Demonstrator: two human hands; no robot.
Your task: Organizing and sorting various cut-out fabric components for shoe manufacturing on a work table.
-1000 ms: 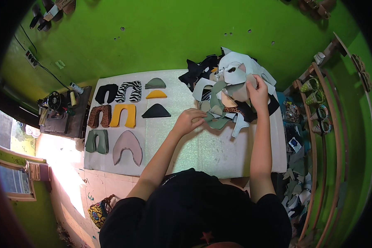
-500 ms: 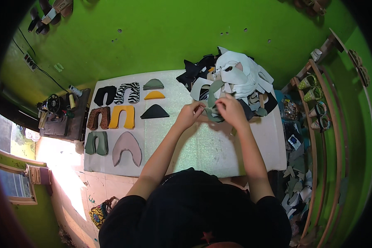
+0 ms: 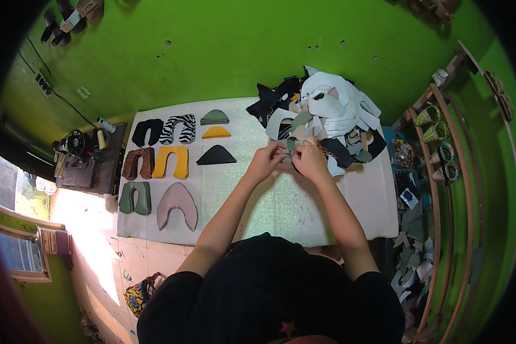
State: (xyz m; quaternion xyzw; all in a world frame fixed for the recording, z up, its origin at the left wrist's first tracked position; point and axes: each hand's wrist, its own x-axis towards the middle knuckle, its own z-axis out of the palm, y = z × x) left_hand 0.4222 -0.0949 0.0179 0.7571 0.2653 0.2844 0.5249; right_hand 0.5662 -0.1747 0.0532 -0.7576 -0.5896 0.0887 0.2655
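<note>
My left hand (image 3: pixel 266 161) and my right hand (image 3: pixel 310 160) are close together at the near edge of a heap of cut sheet pieces (image 3: pixel 332 109). Both are closed, pinching a small green cut piece (image 3: pixel 290 147) between their fingertips. Much of it is hidden by the fingers. Another green piece (image 3: pixel 302 120) lies on the heap just beyond, among white and black cut-outs. Right of my right hand, a dark piece with tan markings (image 3: pixel 333 150) rests at the heap's edge.
At the table's left lie stacked U-shaped pieces, among them zebra-striped (image 3: pixel 178 129), yellow (image 3: pixel 171 162) and pink (image 3: pixel 178 206), with a black curved stack (image 3: pixel 217 155) beside them. A sewing machine (image 3: pixel 74 144) stands far left. A wooden rack (image 3: pixel 441 137) holds sandals on the right.
My right hand has come down and left, nearer my left hand. The long green strip between them no longer shows stretched up over the heap, and the dark tan-marked piece is more exposed.
</note>
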